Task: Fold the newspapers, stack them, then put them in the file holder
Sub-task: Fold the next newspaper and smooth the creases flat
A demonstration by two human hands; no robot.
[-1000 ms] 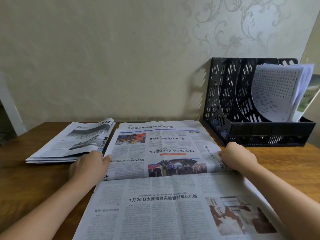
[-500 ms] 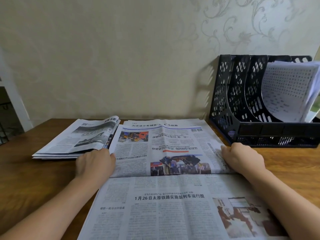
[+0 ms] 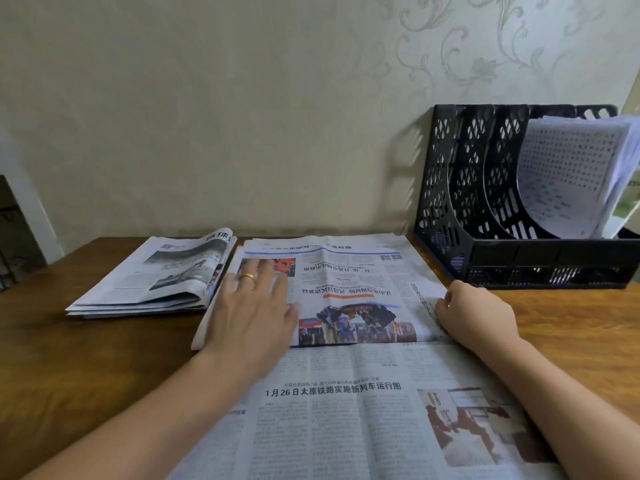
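Wooden table: newspaper headline reads "1月26日太原铁路实施新列车运行图".

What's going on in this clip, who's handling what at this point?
A person is folding a newspaper on a wooden table. Its far half is folded toward them. The left hand lies flat on the folded part with fingers spread, while the right hand pinches its right edge. A stack of folded newspapers lies to the left. The black file holder at right holds only some papers; no newspapers are inside yet.
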